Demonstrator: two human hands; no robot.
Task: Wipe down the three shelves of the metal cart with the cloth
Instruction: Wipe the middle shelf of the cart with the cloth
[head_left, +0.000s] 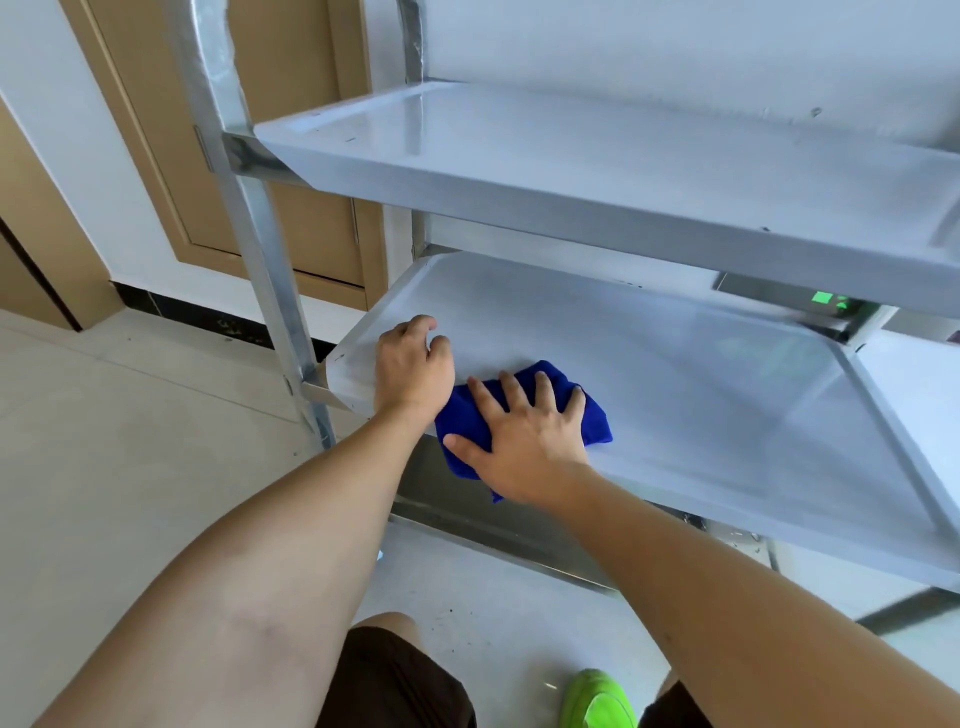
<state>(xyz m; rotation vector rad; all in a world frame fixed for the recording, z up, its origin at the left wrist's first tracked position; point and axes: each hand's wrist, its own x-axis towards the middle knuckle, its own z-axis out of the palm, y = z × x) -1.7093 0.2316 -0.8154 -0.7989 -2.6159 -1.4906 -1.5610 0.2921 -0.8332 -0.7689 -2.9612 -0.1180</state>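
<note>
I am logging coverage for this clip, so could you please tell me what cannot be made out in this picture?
All in the head view:
- Bottom shelf: mostly hidden under the middle shelf and the arms.
- Blue cloth: its middle is covered by the right hand.
- Left hand: curled fingertips hide what, if anything, they touch.
- Top shelf: right end cut off by the frame edge.
- Green-lit device: blurred, partly hidden behind the top shelf.
</note>
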